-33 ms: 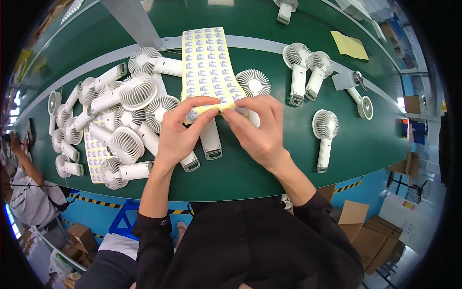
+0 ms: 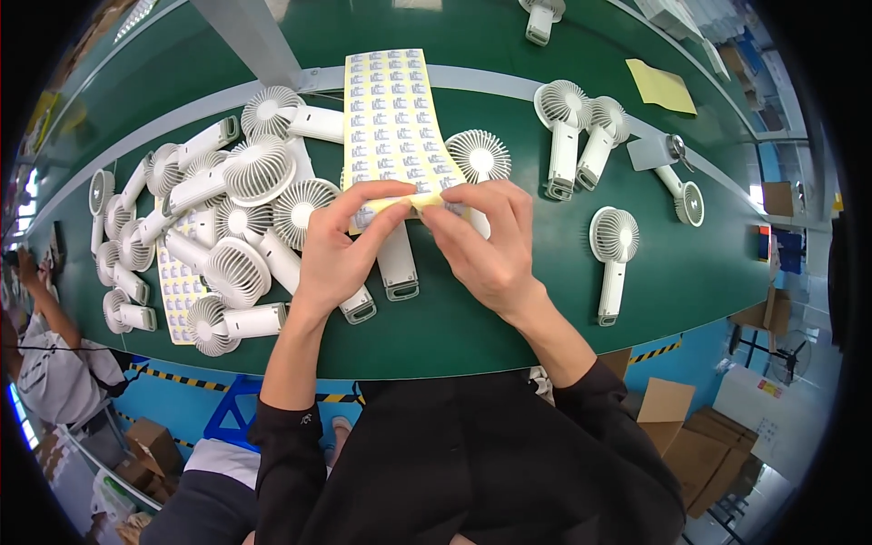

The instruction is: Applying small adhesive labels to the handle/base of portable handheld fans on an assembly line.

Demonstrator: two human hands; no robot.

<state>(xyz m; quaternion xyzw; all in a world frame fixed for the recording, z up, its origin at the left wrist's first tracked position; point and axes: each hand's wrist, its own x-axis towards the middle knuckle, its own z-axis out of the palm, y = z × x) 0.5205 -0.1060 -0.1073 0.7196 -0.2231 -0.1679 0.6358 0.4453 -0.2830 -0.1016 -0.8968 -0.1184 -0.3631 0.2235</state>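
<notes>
A yellow-backed sheet of small printed stickers [image 2: 391, 118] stands up before me over the table, its lower edge pinched between both hands. My left hand [image 2: 341, 241] is closed on that edge with thumb and forefinger. Close beside it, my right hand [image 2: 490, 245] pinches the same edge, and the paper bends between the fingertips. Under the hands lie white handheld fans; one fan's handle [image 2: 398, 263] pokes out below the sheet, and a fan head [image 2: 479, 156] shows just right of it. The fingers hide the sheet's bottom edge.
A heap of white handheld fans [image 2: 238, 272] covers the table's left, over another sticker sheet [image 2: 182, 304]. On the right lie several more, one fan [image 2: 615, 236] alone. Yellow paper [image 2: 660, 86] and a metal clip [image 2: 677, 147] lie at far right. A grey post [image 2: 250, 45] rises behind.
</notes>
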